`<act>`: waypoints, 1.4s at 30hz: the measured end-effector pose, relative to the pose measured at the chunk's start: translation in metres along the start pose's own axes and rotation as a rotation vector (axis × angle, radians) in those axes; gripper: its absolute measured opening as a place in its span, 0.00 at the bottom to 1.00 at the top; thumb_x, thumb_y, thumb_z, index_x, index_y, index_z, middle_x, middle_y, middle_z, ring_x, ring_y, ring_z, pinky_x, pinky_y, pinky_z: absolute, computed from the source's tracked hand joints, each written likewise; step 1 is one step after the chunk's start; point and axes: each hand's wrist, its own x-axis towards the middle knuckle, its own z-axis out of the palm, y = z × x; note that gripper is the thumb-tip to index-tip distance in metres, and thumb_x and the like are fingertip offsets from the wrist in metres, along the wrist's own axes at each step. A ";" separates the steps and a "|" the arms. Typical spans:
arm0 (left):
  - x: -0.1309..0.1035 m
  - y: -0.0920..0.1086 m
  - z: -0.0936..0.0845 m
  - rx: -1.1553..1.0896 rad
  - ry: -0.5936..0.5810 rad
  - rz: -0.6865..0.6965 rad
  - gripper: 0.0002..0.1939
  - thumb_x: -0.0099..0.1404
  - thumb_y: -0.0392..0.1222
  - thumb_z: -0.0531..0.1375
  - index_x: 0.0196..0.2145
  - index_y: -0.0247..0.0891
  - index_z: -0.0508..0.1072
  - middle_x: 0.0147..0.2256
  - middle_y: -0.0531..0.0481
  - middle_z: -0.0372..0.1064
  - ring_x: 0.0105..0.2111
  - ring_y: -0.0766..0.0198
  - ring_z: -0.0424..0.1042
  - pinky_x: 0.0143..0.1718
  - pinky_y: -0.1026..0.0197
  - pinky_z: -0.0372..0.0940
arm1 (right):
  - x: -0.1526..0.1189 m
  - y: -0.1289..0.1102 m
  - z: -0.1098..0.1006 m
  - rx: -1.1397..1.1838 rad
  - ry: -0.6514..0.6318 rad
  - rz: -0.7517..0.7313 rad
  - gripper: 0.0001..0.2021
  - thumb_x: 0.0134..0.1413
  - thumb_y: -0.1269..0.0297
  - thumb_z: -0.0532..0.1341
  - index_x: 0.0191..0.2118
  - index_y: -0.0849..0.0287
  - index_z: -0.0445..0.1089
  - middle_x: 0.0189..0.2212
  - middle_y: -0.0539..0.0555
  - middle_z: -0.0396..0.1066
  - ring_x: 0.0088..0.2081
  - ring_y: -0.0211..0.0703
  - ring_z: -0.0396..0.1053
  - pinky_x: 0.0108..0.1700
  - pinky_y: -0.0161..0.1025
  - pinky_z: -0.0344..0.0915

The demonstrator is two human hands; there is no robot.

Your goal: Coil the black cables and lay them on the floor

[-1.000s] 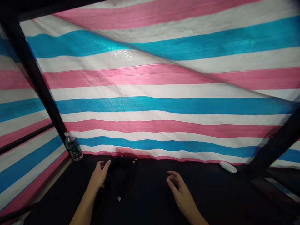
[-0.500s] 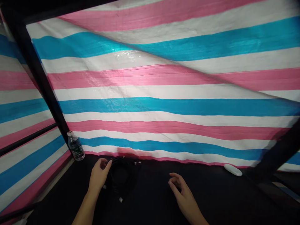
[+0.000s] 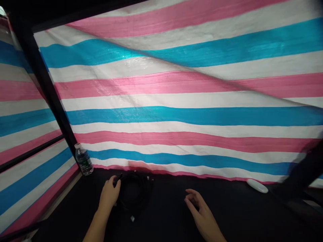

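My left hand (image 3: 110, 193) is at the left side of a coiled black cable (image 3: 142, 193) on the dark table. Its thumb and fingers close around a dark section at the coil's edge, partly hidden by the fingers. Pale metal-looking connector ends show around the coil, one at the front (image 3: 132, 218) and others behind it. My right hand (image 3: 200, 208) hovers over the table to the right of the coil. Its fingers curl loosely with a gap to the thumb, and nothing shows between them.
A clear water bottle (image 3: 84, 159) stands at the back left corner against a black frame post (image 3: 54, 97). Toward the back right lies a white rounded object (image 3: 257, 186). A striped pink, white and blue sheet (image 3: 176, 116) hangs behind the table (image 3: 166, 215).
My left hand has shifted slightly down and right onto the coil's edge, and its fingers have closed on the dark cable. My right hand keeps nearly the same pose. The camera view has shifted slightly.
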 end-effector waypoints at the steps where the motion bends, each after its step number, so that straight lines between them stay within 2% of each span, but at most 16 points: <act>1: 0.002 -0.002 0.002 -0.017 -0.033 -0.019 0.19 0.65 0.46 0.57 0.50 0.35 0.75 0.44 0.39 0.76 0.49 0.49 0.75 0.51 0.53 0.66 | 0.000 -0.001 0.000 -0.005 0.005 -0.005 0.22 0.55 0.46 0.60 0.49 0.55 0.69 0.34 0.52 0.73 0.42 0.52 0.74 0.47 0.45 0.69; 6: 0.001 0.000 0.005 -0.145 -0.174 -0.061 0.18 0.65 0.45 0.57 0.50 0.34 0.75 0.47 0.40 0.77 0.51 0.50 0.75 0.52 0.56 0.66 | -0.003 -0.009 0.000 -0.094 -0.025 -0.082 0.18 0.61 0.47 0.56 0.47 0.55 0.72 0.38 0.55 0.75 0.43 0.51 0.74 0.47 0.46 0.70; 9: -0.010 0.008 0.012 -0.246 -0.274 -0.064 0.19 0.62 0.48 0.61 0.48 0.35 0.74 0.44 0.41 0.78 0.47 0.50 0.76 0.44 0.56 0.70 | -0.011 -0.022 -0.001 -0.216 -0.102 -0.227 0.16 0.66 0.51 0.55 0.47 0.53 0.74 0.43 0.56 0.75 0.46 0.51 0.73 0.51 0.48 0.70; 12: -0.026 0.019 0.031 -0.343 -0.371 -0.078 0.25 0.59 0.55 0.64 0.47 0.35 0.72 0.43 0.40 0.77 0.41 0.49 0.77 0.33 0.56 0.70 | -0.023 -0.037 0.003 -0.402 -0.201 -0.436 0.15 0.66 0.53 0.58 0.52 0.52 0.74 0.49 0.58 0.74 0.53 0.53 0.70 0.57 0.51 0.67; 14: -0.040 0.029 0.049 -0.400 -0.417 -0.076 0.30 0.56 0.59 0.65 0.48 0.34 0.71 0.43 0.38 0.76 0.40 0.50 0.76 0.31 0.57 0.69 | -0.032 -0.044 0.011 -0.530 -0.290 -0.517 0.22 0.62 0.54 0.63 0.59 0.53 0.71 0.56 0.59 0.71 0.59 0.57 0.66 0.61 0.54 0.64; 17: -0.062 0.044 0.075 -0.482 -0.482 -0.031 0.37 0.55 0.59 0.67 0.55 0.32 0.67 0.47 0.37 0.74 0.43 0.51 0.76 0.38 0.56 0.71 | -0.041 -0.043 0.025 -0.694 -0.363 -0.501 0.37 0.53 0.53 0.69 0.66 0.60 0.63 0.63 0.64 0.64 0.64 0.64 0.59 0.64 0.57 0.61; 18: -0.069 0.049 0.082 -0.516 -0.516 -0.007 0.39 0.55 0.58 0.67 0.57 0.31 0.66 0.47 0.37 0.74 0.44 0.52 0.76 0.41 0.56 0.71 | -0.042 -0.040 0.029 -0.737 -0.363 -0.474 0.39 0.52 0.54 0.69 0.67 0.62 0.62 0.65 0.65 0.62 0.65 0.66 0.58 0.65 0.58 0.60; 20: -0.080 0.058 0.089 -0.576 -0.597 0.047 0.40 0.54 0.54 0.68 0.59 0.31 0.66 0.47 0.38 0.74 0.46 0.52 0.75 0.48 0.56 0.69 | -0.041 -0.032 0.031 -0.801 -0.338 -0.425 0.37 0.54 0.56 0.67 0.68 0.65 0.61 0.64 0.65 0.62 0.65 0.65 0.58 0.65 0.57 0.60; 22: -0.086 0.064 0.088 -0.595 -0.666 0.109 0.35 0.55 0.49 0.68 0.58 0.32 0.68 0.47 0.39 0.75 0.47 0.53 0.75 0.51 0.56 0.68 | -0.037 -0.025 0.028 -0.836 -0.295 -0.401 0.32 0.58 0.59 0.63 0.66 0.65 0.64 0.61 0.65 0.66 0.63 0.64 0.61 0.63 0.57 0.62; 24: -0.087 0.067 0.081 -0.544 -0.680 0.175 0.28 0.59 0.48 0.66 0.55 0.34 0.72 0.47 0.40 0.76 0.47 0.53 0.75 0.51 0.54 0.67 | -0.034 -0.021 0.022 -0.851 -0.253 -0.405 0.28 0.60 0.59 0.61 0.64 0.65 0.66 0.57 0.65 0.70 0.60 0.63 0.64 0.62 0.57 0.64; 29: -0.080 0.069 0.058 -0.220 -0.547 0.365 0.12 0.66 0.47 0.58 0.39 0.39 0.78 0.38 0.46 0.75 0.40 0.55 0.73 0.45 0.55 0.66 | -0.032 -0.021 0.015 -0.857 -0.191 -0.496 0.25 0.59 0.62 0.61 0.60 0.64 0.69 0.53 0.63 0.73 0.56 0.62 0.68 0.60 0.60 0.64; 31: -0.082 0.071 0.054 -0.156 -0.536 0.431 0.10 0.66 0.44 0.57 0.35 0.40 0.77 0.39 0.47 0.74 0.43 0.55 0.72 0.48 0.55 0.64 | -0.032 -0.021 0.017 -0.862 -0.149 -0.530 0.22 0.57 0.65 0.61 0.58 0.63 0.70 0.51 0.62 0.74 0.55 0.62 0.69 0.60 0.60 0.63; 34: -0.087 0.074 0.054 -0.140 -0.568 0.488 0.09 0.66 0.43 0.57 0.37 0.41 0.78 0.42 0.47 0.73 0.48 0.55 0.69 0.54 0.54 0.61 | -0.031 -0.020 0.018 -0.866 -0.093 -0.540 0.21 0.54 0.68 0.61 0.54 0.62 0.71 0.48 0.61 0.74 0.53 0.60 0.70 0.62 0.60 0.61; 37: -0.091 0.075 0.056 -0.131 -0.594 0.511 0.10 0.67 0.43 0.57 0.37 0.41 0.78 0.43 0.47 0.72 0.48 0.54 0.68 0.54 0.55 0.61 | -0.030 -0.016 0.015 -0.852 -0.092 -0.527 0.21 0.54 0.67 0.61 0.55 0.62 0.71 0.49 0.61 0.74 0.54 0.59 0.69 0.63 0.60 0.59; 42: -0.089 0.073 0.052 -0.144 -0.603 0.516 0.09 0.67 0.44 0.57 0.37 0.42 0.78 0.43 0.47 0.72 0.47 0.53 0.68 0.53 0.54 0.62 | -0.029 -0.008 0.009 -0.845 -0.054 -0.464 0.23 0.53 0.66 0.62 0.56 0.60 0.70 0.53 0.62 0.72 0.59 0.65 0.63 0.61 0.63 0.61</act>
